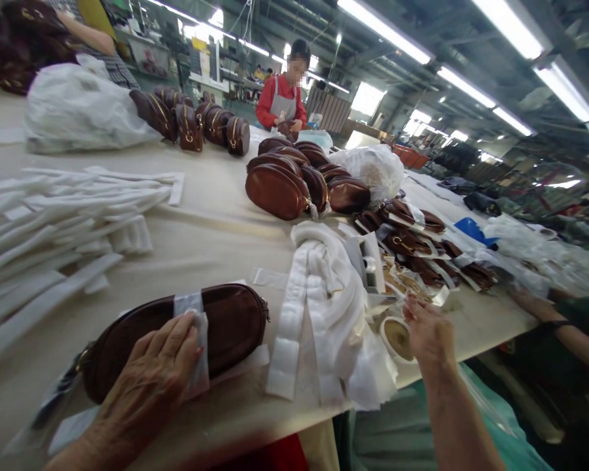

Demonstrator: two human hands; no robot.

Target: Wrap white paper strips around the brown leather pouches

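Note:
A dark brown leather pouch [233, 320] lies on the table in front of me, a white strip [202, 356] wrapped across its middle. My left hand [164, 360] rests on the pouch, its fingers close together and pressed on the strip. A thin wrapped tail [53, 396] hangs off the pouch's left end. To the right, my right hand [429, 330] is closed in a pinch above the table's edge. What its fingertips hold is too small to make out. Just beside it lies a tape roll [397, 338].
Between my hands lies a heap of white padded strips [324, 307]; more white strips [53, 242] pile up at left. Brown pouches [279, 190] stand mid-table, with others [412, 242] at right. A person in red [279, 101] works opposite; another person's arm [544, 314] reaches in at right.

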